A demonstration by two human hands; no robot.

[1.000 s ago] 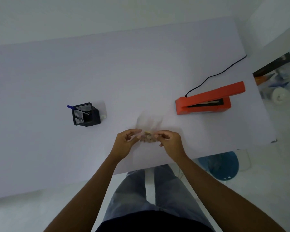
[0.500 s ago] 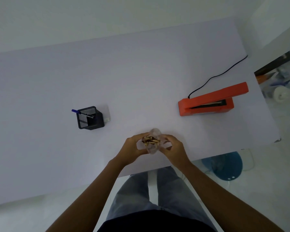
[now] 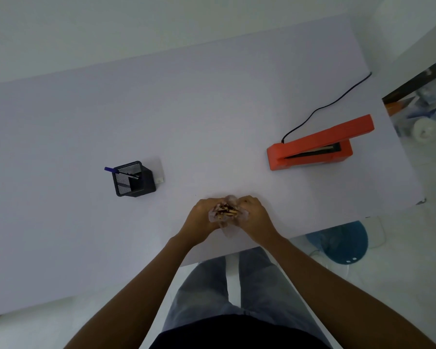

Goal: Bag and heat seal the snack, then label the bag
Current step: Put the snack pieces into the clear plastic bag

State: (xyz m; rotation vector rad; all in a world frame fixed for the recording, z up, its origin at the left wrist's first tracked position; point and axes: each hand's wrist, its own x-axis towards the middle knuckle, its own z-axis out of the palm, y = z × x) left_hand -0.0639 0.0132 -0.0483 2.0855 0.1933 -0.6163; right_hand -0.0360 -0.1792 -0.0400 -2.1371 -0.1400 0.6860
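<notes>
Near the front edge of the white bench, the person holds a small clear bag between both hands. The left hand is closed around the bag's left side and the right hand grips its right side, so the mouth of the bag faces up toward the camera. Inside it lies the snack, a cluster of thin brown and tan sticks, bunched near the top between the two hands. The lower part of the bag hangs down crumpled below the fingers. To the right, well apart from the hands, an orange heat sealer sits on the bench with its top arm raised at a slant, and a black cord runs from its rear end toward the far right edge. To the left, a black mesh pen holder stands on the bench with a blue pen leaning out of it, and a small white label lies just beside its right side.
</notes>
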